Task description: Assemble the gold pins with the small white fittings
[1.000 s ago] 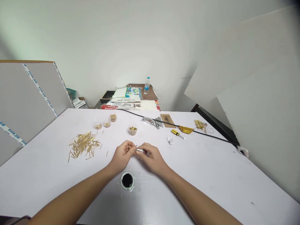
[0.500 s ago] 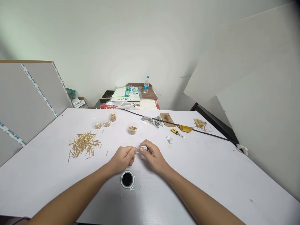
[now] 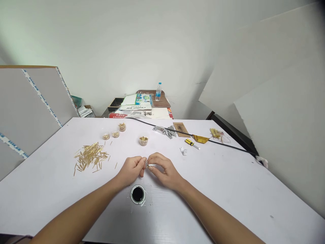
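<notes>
Just beyond the dark jar, my left hand [image 3: 132, 168] is closed, its thumb and forefinger pinching a thin metal pin [image 3: 147, 163] that is partly hidden. Close against it on the right, my right hand [image 3: 165, 170] is curled with thumb and fingers pinched together. Between those fingers shows a narrow white piece [image 3: 152, 165], possibly folded paper, with a small gold tip by the thumb. An open round jar of black liquid or paste [image 3: 137, 194] stands nearer me, below my left hand. To the left lies a loose heap of slim gold pins [image 3: 90, 156].
Several small clear cups of gold parts, one a cup [image 3: 143, 141] beyond my hands, stand farther back. A yellow-and-black screwdriver [image 3: 192, 144], a crumpled white scrap [image 3: 183, 151] and a brown card [image 3: 181, 129] lie right. A black cable [image 3: 230, 145] crosses the table.
My right hand has turned and its fingers have come down over the white piece, which now shows as a narrow strip. Both hands are slightly closer together.
</notes>
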The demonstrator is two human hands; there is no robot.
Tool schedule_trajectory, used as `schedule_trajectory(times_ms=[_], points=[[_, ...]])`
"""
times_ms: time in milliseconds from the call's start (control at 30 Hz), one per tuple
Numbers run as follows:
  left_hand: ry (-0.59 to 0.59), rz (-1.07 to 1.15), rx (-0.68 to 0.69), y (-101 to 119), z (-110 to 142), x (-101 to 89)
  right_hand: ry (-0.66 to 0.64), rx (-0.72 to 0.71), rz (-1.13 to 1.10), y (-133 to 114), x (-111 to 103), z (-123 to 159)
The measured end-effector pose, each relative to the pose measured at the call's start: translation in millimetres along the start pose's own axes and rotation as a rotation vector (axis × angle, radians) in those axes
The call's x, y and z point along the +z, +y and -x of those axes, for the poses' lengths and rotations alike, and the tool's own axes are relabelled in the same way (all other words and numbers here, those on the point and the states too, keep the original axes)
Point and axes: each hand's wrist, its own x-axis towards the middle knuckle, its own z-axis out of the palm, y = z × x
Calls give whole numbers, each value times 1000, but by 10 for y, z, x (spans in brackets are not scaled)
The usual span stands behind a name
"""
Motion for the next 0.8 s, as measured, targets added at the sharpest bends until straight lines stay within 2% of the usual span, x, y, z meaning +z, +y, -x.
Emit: schedule_trajectory(times_ms=[200,333,433,633,800], points=[[-49,17,1,22,7,-12,-15,19,18,-24,3,-10],[-129,-70,113,89,35,-66,2,59,-30,-45,-8,-19],[-153,-275,228,123,57,-104,12,85,-42,-42,-19,-19],[-112,-775,542,110,21,-151,-3,57,-28,4,-10,-10],[-157,-1067,641,84,-5,-179,-16,43,0,40,14,4]])
